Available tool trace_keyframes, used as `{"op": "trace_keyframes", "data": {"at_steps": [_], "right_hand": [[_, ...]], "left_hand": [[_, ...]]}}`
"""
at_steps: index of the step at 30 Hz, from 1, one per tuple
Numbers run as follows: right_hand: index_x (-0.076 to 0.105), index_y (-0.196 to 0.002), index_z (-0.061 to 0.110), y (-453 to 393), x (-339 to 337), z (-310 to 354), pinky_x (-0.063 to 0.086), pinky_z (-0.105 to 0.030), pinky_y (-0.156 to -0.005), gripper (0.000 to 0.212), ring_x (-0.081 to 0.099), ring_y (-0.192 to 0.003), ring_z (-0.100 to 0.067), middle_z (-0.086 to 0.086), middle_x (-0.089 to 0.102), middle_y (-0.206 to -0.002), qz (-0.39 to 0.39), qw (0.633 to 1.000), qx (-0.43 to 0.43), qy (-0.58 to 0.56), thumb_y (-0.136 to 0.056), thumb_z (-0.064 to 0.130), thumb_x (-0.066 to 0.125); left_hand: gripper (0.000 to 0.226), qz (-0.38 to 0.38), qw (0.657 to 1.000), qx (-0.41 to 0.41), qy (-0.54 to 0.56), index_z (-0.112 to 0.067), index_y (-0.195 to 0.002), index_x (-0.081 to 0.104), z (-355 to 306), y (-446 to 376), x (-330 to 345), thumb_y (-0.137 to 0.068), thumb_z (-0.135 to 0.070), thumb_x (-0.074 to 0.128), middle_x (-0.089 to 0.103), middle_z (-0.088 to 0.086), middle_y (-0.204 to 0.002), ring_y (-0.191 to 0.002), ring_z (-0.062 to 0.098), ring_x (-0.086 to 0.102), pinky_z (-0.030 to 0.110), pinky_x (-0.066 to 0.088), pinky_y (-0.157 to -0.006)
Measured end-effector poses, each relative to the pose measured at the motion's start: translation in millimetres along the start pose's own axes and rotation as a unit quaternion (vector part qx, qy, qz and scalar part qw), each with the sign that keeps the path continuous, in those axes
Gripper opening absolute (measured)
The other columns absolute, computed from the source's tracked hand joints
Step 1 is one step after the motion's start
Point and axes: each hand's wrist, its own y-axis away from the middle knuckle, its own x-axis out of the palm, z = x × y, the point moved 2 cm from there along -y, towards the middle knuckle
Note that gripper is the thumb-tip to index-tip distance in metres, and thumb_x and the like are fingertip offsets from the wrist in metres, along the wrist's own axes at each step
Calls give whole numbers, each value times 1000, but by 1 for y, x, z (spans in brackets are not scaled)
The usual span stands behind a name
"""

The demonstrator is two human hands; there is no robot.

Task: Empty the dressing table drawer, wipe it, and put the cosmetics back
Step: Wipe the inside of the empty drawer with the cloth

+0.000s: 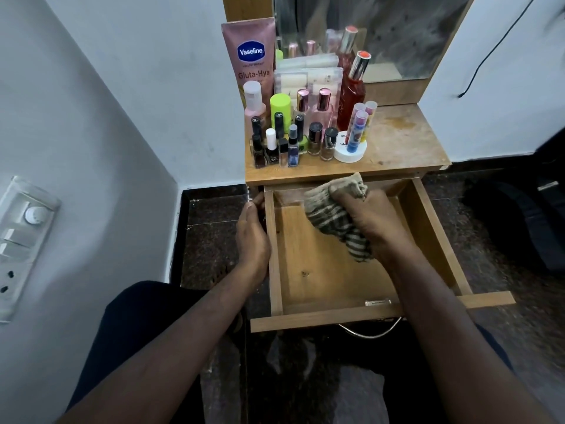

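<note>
Left hand (252,237) is gripping the open drawer (308,270)'s left wall | right hand (374,220) is clutching a striped cloth (328,214) inside the drawer | cosmetics (293,139) are standing on the tabletop just above the drawer

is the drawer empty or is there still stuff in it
Empty. The open drawer shows bare wood; only the right hand with the striped cloth is inside. The bottles stand on the tabletop.

A matt, pale wood drawer (318,270) with a bright metal handle (371,332) beneath its front; a coarse striped woven cloth (330,215) inside it; above the drawer, a scuffed wood counter (403,139) carrying glossy glass and plastic bottles (293,142).
</note>
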Motion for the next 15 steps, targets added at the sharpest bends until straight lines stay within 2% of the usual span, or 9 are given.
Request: {"op": "trace_keyframes", "data": {"at_steps": [2,5,7,8,10,12,13,15], "right_hand": [[73,-107,16,1,-5,-7,63,-41,-82,37,75,-94,-18,-2,78,-100,-23,993,-16,114,-87,46,81],[68,-104,15,2,-6,-6,52,-22,-68,27,65,-87,-10,4,67,-94,-90,969,-59,221,-93,38,77],[69,-106,15,-1,6,-1,53,-25,-73,19,61,-85,-8,10,59,-87,-118,961,-89,234,-100,34,68],[70,-106,14,-4,18,1,54,-30,-77,18,62,-88,-13,8,61,-88,-121,954,-98,254,-103,31,64],[71,-110,13,-9,51,-2,54,-37,-87,19,66,-101,-24,-3,69,-101,-89,928,-123,340,-107,25,57],[71,-119,13,-7,88,-11,50,-39,-97,22,62,-112,-28,-10,69,-117,-32,899,-150,411,-107,17,53],[70,-121,10,-5,102,-14,49,-37,-97,23,61,-113,-29,-13,68,-121,-9,892,-156,424,-106,12,52],[70,-115,7,1,121,-17,46,-25,-79,21,62,-97,-23,-14,68,-117,14,902,-166,399,-106,12,52]], "left_hand": [[50,-9,1000,-7,2,-21,-131,71,-2,0,-1,-116,-36,26,75,0,-122,-113,10,68,33,54,-101],[51,6,999,-25,21,-20,-126,72,-6,1,0,-116,-38,25,76,4,-117,-110,16,70,38,54,-99],[50,3,1000,-22,10,-17,-123,70,-6,1,2,-116,-38,25,75,7,-115,-109,19,69,41,53,-99],[49,-4,1000,-19,3,-15,-123,69,-6,1,3,-116,-36,25,74,7,-113,-107,18,68,42,52,-98],[50,-11,1000,-10,-9,-13,-124,68,-6,2,5,-115,-37,25,73,6,-112,-106,18,68,44,53,-99],[56,-13,1000,0,-8,-15,-124,70,-5,0,5,-110,-46,26,75,6,-113,-108,20,69,46,54,-102],[58,-11,1000,2,-4,-16,-124,70,-6,1,6,-106,-50,26,75,6,-114,-109,21,70,46,55,-101],[58,-10,1000,2,1,-19,-125,71,-4,2,7,-106,-52,26,76,5,-114,-108,19,72,42,56,-98]]}}
